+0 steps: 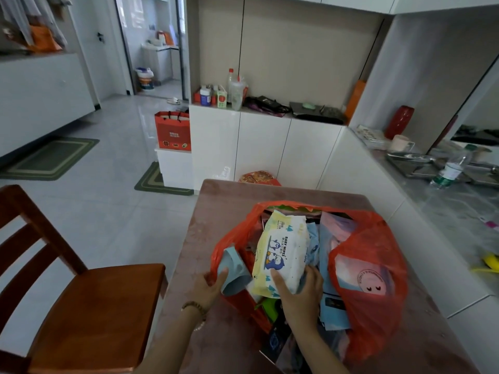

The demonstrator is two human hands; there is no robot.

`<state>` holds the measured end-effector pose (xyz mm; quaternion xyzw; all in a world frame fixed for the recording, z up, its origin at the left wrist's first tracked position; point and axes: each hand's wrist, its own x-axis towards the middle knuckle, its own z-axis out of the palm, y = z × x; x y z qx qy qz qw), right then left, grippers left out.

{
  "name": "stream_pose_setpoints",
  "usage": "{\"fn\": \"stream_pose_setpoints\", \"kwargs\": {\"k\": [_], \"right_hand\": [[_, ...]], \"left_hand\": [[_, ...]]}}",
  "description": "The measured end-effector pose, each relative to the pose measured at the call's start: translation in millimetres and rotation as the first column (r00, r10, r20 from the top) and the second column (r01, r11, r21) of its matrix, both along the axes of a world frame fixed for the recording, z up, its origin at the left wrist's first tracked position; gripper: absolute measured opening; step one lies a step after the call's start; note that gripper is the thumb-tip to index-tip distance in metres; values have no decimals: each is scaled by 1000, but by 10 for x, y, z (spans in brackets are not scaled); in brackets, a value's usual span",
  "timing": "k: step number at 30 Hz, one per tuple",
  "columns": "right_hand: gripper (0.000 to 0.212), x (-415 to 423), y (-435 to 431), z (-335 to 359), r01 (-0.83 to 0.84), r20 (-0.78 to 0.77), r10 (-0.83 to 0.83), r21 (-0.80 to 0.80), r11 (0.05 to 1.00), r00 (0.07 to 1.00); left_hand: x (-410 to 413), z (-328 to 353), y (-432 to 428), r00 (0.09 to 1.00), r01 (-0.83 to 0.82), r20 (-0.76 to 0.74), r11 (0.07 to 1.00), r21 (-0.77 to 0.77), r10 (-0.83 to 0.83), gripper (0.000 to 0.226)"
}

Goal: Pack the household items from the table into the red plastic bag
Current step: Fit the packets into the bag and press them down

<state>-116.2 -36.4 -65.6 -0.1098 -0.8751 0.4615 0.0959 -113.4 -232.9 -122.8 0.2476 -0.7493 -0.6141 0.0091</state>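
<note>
The red plastic bag (370, 268) lies open on the pinkish-brown table (216, 211), its mouth towards me. Inside it are several packets, blue and pink ones among them. A white and yellow pack of baby wipes (283, 247) rests on top of them in the bag's mouth. My right hand (299, 290) grips the near end of that pack, thumb on top. My left hand (213, 286) holds the bag's left rim together with a light blue packet (235, 273). Items lower in the bag are hidden.
A wooden chair (89, 300) stands to the left of the table. White cabinets (264, 147) with bottles stand behind it. A grey counter (459, 211) with a tray and a water bottle runs along the right. A red gift bag (172, 130) sits on a low white unit.
</note>
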Motion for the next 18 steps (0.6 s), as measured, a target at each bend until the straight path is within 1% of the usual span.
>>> {"fn": "stream_pose_setpoints", "kwargs": {"k": [3,5,7,8,10,12,14,16,18], "right_hand": [[86,-13,-9,6,4,9,-4,0,1000,1000],[86,-28,-7,4,2,20,-2,6,1000,1000],[83,-46,-5,17,2,21,-2,-7,1000,1000],[81,-65,-5,31,2,19,-1,-18,1000,1000],[72,-116,4,72,-1,21,2,-43,999,1000],[64,-180,13,140,0,29,2,-77,997,1000],[59,-274,34,232,28,46,-24,-95,995,999],[63,-391,91,346,58,113,-47,-98,993,992],[73,-526,186,466,53,211,-30,-107,993,977]], "left_hand": [[-4,-13,-11,998,63,-11,989,-130,-65,53],[-6,118,24,991,113,-43,968,-226,-126,55],[-30,383,54,982,140,-84,954,-265,-168,48],[-46,558,56,979,137,-116,960,-244,-169,44],[-69,950,51,955,141,-232,971,-195,-185,41],[-89,1296,88,914,169,-332,962,-214,-234,41],[-126,1520,173,883,205,-380,955,-216,-275,40],[-187,1666,291,858,270,-418,954,-130,-299,38],[-296,1786,437,840,312,-449,948,-62,-306,38]]}}
